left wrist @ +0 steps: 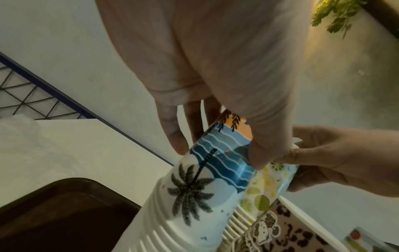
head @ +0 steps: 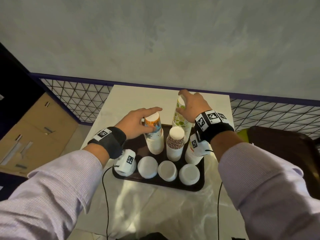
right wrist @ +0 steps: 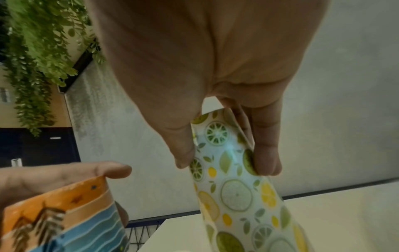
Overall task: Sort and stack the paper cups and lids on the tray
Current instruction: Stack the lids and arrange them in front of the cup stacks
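Most of the sorting looks done. On the dark tray [head: 194,187], which sits on the white counter [head: 138,97], four inverted stacks of paper cups stand by pattern: the palm-and-sea stack [head: 154,135], the citrus stack [head: 180,116], the leopard-print stack [head: 175,144] and a fourth stack [head: 192,153] at the right. White lids [head: 167,170] lie in a row along the tray's near edge.

The left hand [head: 136,123] has thumb and fingers [left wrist: 170,129] curled round the top cup of the palm-and-sea stack. The right hand [head: 192,106] pinches the top of the citrus stack between thumb and fingers [right wrist: 265,150]. I judge these are last adjustments, straightening or seating the top cups.

The right wrist camera covers most of the fourth stack, so its pattern is unclear. The left wrist camera hides the tray's near-left corner; whether another lid lies there I cannot tell. How many lids each pile holds is not readable.
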